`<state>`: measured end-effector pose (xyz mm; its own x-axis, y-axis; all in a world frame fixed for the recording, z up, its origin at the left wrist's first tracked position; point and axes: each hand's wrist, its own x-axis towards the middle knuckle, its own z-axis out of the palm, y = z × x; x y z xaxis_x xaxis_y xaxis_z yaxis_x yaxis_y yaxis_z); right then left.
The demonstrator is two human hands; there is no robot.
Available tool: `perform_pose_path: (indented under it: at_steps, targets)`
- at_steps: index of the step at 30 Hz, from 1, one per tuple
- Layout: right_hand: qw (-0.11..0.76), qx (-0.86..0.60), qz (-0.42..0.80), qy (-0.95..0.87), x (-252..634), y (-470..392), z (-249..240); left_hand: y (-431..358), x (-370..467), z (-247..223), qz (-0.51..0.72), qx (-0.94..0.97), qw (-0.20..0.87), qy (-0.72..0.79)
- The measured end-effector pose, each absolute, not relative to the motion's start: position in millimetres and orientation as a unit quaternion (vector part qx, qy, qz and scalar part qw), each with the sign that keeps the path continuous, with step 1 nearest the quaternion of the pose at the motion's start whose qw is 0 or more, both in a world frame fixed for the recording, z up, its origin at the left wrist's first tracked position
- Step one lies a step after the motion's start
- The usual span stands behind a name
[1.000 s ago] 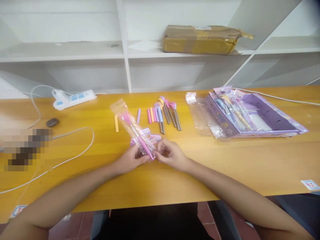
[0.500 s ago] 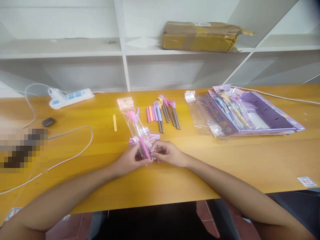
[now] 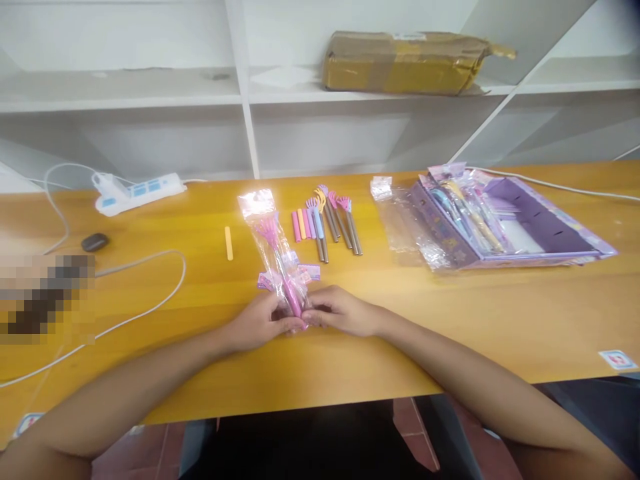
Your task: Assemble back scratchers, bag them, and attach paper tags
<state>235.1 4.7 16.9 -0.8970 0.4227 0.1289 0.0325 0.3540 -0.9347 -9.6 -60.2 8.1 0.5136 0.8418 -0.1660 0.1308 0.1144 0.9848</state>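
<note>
A pink back scratcher [image 3: 290,293] with a hand-shaped head lies inside a clear plastic bag [image 3: 257,203], slanting away from me. Around the lower left of the bag, by the handle, my left hand [image 3: 263,321] is closed. My right hand [image 3: 340,311] pinches the bag's bottom from the other side, its thumb at the handle's end. Small printed purple cards [image 3: 311,272] lie under and beside the bag. Just beyond are several back scratchers [image 3: 353,227] with metal rods and coloured heads, next to several coloured handle sleeves [image 3: 296,227].
A purple display box [image 3: 550,230] holding bagged scratchers stands at the right, with clear bags [image 3: 400,220] beside it. A yellow strip [image 3: 229,243], black object [image 3: 95,242], power strip [image 3: 140,195] and white cable [image 3: 173,287] lie leftward. A taped carton [image 3: 405,63] sits on the shelf.
The scratcher has slid slightly toward me, deeper into the bag, and the bag's top has shifted a little. My right thumb has moved onto the handle's end.
</note>
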Motion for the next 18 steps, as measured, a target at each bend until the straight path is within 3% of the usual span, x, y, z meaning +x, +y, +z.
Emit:
perform_pose_path:
  at_steps: [18]
  targets:
    - [0.125,-0.127,0.656,-0.733,236.1,7.4,14.9,-53.6,-15.3,17.3,0.273,0.571,0.699,0.333]
